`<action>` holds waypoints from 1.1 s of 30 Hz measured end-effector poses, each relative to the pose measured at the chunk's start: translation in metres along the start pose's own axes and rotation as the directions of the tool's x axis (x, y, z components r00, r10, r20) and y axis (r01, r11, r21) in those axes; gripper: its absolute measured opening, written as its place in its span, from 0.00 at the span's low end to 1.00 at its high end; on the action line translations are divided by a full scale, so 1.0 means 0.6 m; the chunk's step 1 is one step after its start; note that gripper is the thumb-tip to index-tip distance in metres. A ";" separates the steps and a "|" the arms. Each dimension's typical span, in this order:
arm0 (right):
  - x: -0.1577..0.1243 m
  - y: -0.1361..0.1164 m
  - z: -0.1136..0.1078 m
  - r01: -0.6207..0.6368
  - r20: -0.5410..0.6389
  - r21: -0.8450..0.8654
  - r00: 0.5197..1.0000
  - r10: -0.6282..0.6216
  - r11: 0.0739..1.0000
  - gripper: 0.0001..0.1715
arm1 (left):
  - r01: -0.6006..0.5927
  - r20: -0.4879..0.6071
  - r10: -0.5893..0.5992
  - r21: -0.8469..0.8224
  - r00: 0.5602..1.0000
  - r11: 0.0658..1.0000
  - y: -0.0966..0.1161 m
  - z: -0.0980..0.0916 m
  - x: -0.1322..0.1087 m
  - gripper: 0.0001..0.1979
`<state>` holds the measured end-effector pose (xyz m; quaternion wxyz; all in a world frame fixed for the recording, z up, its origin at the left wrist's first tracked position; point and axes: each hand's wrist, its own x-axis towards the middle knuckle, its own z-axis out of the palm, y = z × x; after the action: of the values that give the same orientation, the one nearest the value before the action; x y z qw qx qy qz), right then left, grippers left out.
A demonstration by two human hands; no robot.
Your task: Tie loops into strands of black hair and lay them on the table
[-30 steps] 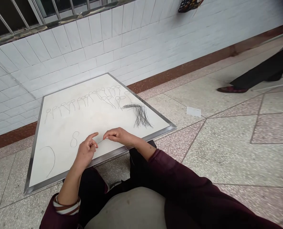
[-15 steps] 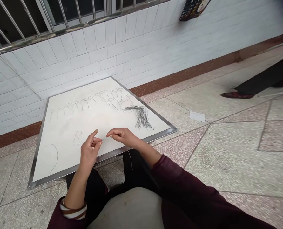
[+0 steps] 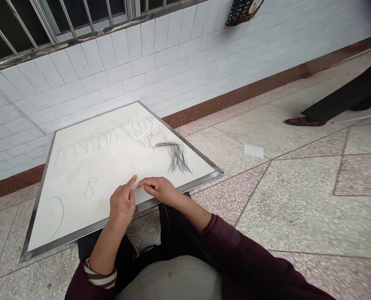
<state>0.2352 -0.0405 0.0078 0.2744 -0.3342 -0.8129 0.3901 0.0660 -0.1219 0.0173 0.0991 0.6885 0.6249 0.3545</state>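
Close together above the near edge of the white-topped table (image 3: 110, 171), my two hands work on one thin wire. My right hand (image 3: 158, 189) pinches it between thumb and forefinger, and a loose end of the wire (image 3: 167, 214) hangs below that hand over my lap. Beside it, my left hand (image 3: 123, 204) is closed around the other part, forefinger stretched up; its grip is partly hidden. On the tabletop to the left lie a figure-eight wire (image 3: 90, 188) and a single curved wire (image 3: 62, 212).
A row of looped wires (image 3: 102, 139) runs along the far side of the table. A bundle of dark straight wires (image 3: 177, 156) lies at the right. Beyond stands a tiled wall (image 3: 116, 75). A person's leg (image 3: 338, 102) and a white paper piece (image 3: 253, 151) are on the right.
My left hand has come closer to my right hand and turned, its forefinger now near the right fingertips. The view has shifted slightly; the wires on the table lie as before.
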 end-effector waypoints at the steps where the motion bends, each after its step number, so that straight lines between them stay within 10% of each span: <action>1: -0.001 0.002 -0.001 -0.006 -0.014 -0.006 1.000 0.006 1.000 0.15 | 0.012 0.002 -0.012 0.002 1.000 1.000 0.002 0.001 0.003 0.24; 19: 0.006 0.069 -0.071 -0.172 -0.104 0.208 0.975 0.197 0.963 0.11 | 0.219 -0.072 -0.230 -0.130 0.971 0.967 0.001 0.041 0.077 0.22; 27: -0.018 0.081 -0.062 -0.003 -0.247 -0.043 0.969 -0.008 0.999 0.12 | 0.100 -0.177 -0.093 0.030 0.980 0.995 0.014 0.059 0.076 0.21; 33: -0.027 0.091 -0.078 -0.005 -0.234 -0.162 0.972 -0.033 0.987 0.12 | -0.264 0.008 0.266 0.146 0.964 0.953 0.001 0.052 0.058 0.22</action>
<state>0.2962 -0.0057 -0.0145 0.3440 -0.3934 -0.8058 0.2787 0.0847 -0.0799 0.0077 -0.0037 0.7693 0.5518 0.3221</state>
